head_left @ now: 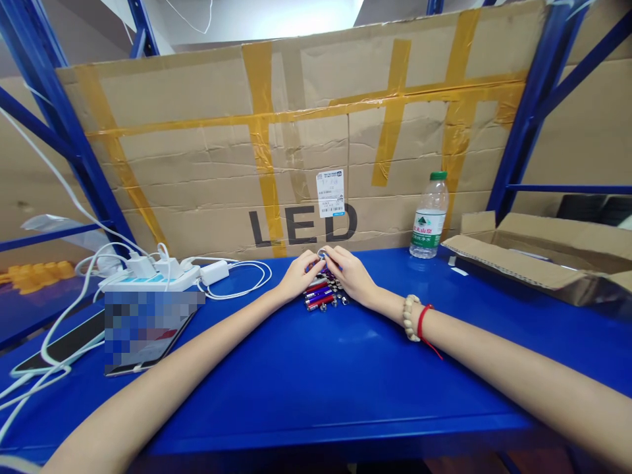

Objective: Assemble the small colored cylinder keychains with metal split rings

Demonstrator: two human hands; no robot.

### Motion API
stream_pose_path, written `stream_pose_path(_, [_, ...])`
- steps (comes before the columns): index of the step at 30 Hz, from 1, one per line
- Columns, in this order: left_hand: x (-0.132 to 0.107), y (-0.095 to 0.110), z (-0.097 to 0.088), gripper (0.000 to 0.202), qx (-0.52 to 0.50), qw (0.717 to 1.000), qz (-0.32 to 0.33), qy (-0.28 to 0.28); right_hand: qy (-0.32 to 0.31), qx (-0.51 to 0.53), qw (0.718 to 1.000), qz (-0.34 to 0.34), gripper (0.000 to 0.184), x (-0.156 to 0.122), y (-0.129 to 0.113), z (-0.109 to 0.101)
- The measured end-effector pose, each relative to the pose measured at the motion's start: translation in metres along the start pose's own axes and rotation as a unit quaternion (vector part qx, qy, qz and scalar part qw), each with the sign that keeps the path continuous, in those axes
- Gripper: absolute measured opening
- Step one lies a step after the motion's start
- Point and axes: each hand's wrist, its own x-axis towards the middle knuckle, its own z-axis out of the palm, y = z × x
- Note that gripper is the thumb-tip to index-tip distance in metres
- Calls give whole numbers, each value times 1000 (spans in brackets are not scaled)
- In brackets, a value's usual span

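My left hand (298, 275) and my right hand (351, 275) meet near the back of the blue table (306, 375). Between their fingertips is a small silvery ring (322, 253), and both hands are closed in a pinch on it. Right below them lies a cluster of slim metallic tubes (318, 296) in red, blue and purple with shiny ends, resembling keychain penlights. Small silver clips or rings (336, 302) lie at their right ends. My fingers hide the upper part of the cluster.
At left, a white power strip (172, 282) with plugs and cables stands behind a tablet (153, 336) and a phone (74, 342). To the right are a water bottle (428, 217) and an open cardboard box (538, 263). A large cardboard panel (197, 178) closes off the back.
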Motion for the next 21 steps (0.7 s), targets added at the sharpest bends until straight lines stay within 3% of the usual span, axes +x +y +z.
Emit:
stream_pose_path(9, [3, -4, -8, 30, -12, 998, -14, -61, -36, -32, 997, -58, 29, 3, 8, -5])
stream_pose_path(16, [2, -5, -1, 32, -92, 991, -59, -73, 7, 53, 999, -9, 26, 2, 3, 1])
stream_pose_path(19, [-1, -3, 3, 30, -80, 990, -51, -106, 22, 87, 996, 23, 27, 2, 2, 3])
stream_pose_path(21, [-2, -1, 4, 30, -49, 993, -54, -95, 33, 91, 994, 44, 28, 2, 2, 3])
